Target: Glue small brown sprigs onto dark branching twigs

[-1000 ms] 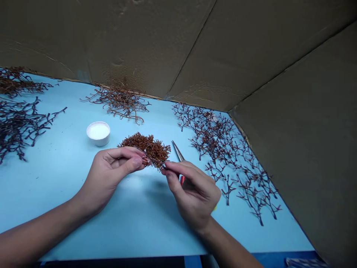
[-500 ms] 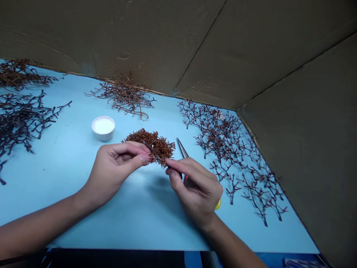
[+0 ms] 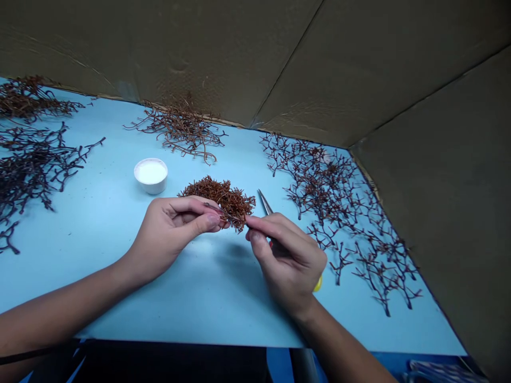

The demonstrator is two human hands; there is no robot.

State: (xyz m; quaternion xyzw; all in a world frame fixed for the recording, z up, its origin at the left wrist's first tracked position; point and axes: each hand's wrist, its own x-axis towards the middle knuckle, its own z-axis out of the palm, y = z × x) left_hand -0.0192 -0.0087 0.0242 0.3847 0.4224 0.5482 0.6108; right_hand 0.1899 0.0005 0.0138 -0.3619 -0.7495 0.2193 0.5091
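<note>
Left hand curled narrow, thumb and fingertips pinching a dense brown twig clump at its near edge, between the two hands and apparently held above the blue board. Right hand closed as well, wrapped around a pointed steel tool, tweezers or snips, unclear which, with a red grip among the fingers and a yellow bit showing below the hand; its fingertips right at the clump's edge. Done so far, as far as shows: one thick, tightly massed clump, its short reddish-brown sprigs crossing every way, with one longer twig lying over it near the left thumb. Lying apart from the hands: loose dark branches at right, more dark branches at far left, a paler brown tangle against the cardboard wall, and a white cup of something white, beyond the left hand. Nothing to show how much of the loose material counts as finished.
</note>
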